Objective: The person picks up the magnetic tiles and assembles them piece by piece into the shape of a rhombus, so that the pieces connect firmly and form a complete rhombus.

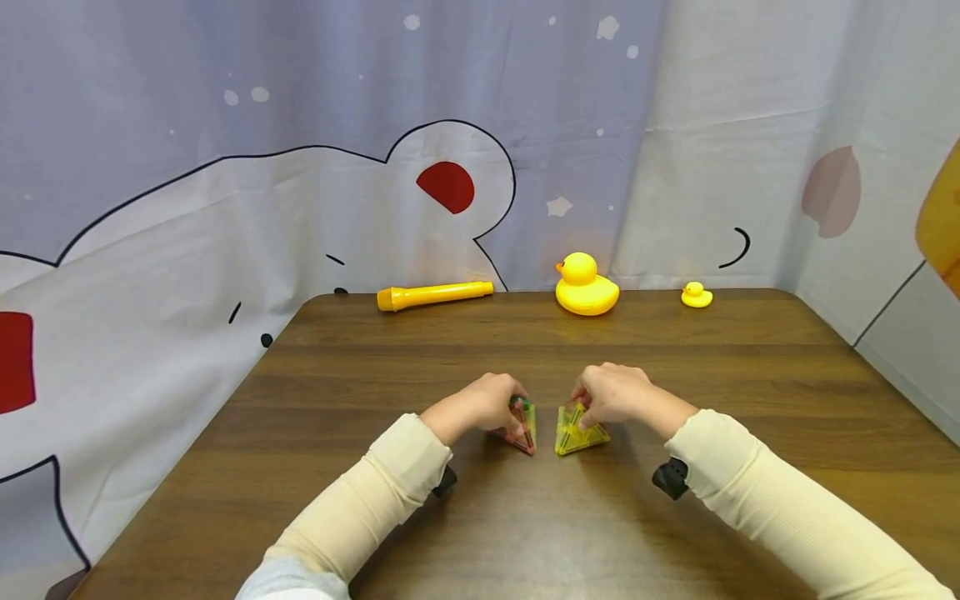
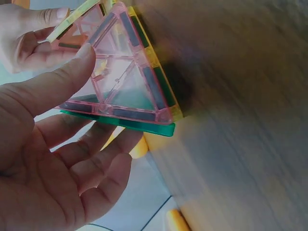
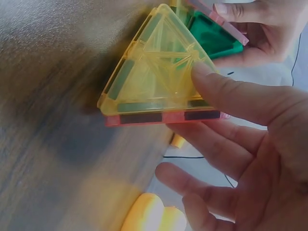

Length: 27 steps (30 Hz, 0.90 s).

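My left hand (image 1: 486, 404) pinches a small pyramid of translucent magnetic tiles between thumb and fingers. In the left wrist view its pink triangular tile (image 2: 132, 89) faces the camera, with a green tile (image 2: 159, 129) under the fingers and a yellow tile (image 2: 168, 98) along the table side. My right hand (image 1: 617, 393) grips a second pyramid (image 1: 576, 435); a yellow triangular tile (image 3: 159, 82) faces the right wrist camera and a pink tile (image 3: 168, 116) lies against the fingertips. The two pyramids stand low over the brown table, a narrow gap apart. Some tile faces are hidden by the hands.
Along the back edge of the wooden table (image 1: 525, 533) lie a yellow toy microphone (image 1: 437, 295), a large yellow rubber duck (image 1: 587, 292) and, further right, a small duck (image 1: 696, 296). A printed curtain (image 1: 315, 217) hangs right behind the table.
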### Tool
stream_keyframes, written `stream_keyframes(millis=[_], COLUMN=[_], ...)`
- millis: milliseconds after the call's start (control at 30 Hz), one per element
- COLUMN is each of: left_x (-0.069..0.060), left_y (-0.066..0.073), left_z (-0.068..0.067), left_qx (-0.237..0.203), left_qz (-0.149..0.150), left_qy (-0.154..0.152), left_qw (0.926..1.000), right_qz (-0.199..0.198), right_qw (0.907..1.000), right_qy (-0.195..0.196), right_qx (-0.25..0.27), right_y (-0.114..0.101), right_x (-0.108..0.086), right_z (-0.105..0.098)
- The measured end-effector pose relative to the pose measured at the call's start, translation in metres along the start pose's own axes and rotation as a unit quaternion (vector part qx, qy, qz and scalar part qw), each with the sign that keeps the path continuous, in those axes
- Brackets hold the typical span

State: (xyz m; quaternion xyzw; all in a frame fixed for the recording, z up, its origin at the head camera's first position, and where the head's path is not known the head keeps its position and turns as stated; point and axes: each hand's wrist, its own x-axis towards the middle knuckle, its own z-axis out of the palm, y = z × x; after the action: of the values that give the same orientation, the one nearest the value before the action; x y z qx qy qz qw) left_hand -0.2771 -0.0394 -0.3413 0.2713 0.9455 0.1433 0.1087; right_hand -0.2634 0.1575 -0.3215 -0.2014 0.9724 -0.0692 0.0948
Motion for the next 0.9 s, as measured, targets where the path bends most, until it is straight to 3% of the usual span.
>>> stream_keyframes(millis=[267,600,900], left_x=[0.003,0.003,0.002], left_y=[0.003,0.005,0.005], left_z=[0.004,0.007,0.007], left_qx=[0.002,-0.01,-0.014], left_qz=[0.027,0.019,0.028], left_qy=[0.016,0.021,0.025], left_qw=[0.9995,0.9995,0.9992], right_qz=[-0.007,-0.009,-0.038], right_qw=[0.9993,0.9993,0.9977], right_qy=[0.004,0.009,0.029], right_qx=[0.037,0.035,0.048], right_y=[-0.002,0.0,-0.006], right_x=[0.003,0.003,0.006], right_z=[0.004,0.01,0.007])
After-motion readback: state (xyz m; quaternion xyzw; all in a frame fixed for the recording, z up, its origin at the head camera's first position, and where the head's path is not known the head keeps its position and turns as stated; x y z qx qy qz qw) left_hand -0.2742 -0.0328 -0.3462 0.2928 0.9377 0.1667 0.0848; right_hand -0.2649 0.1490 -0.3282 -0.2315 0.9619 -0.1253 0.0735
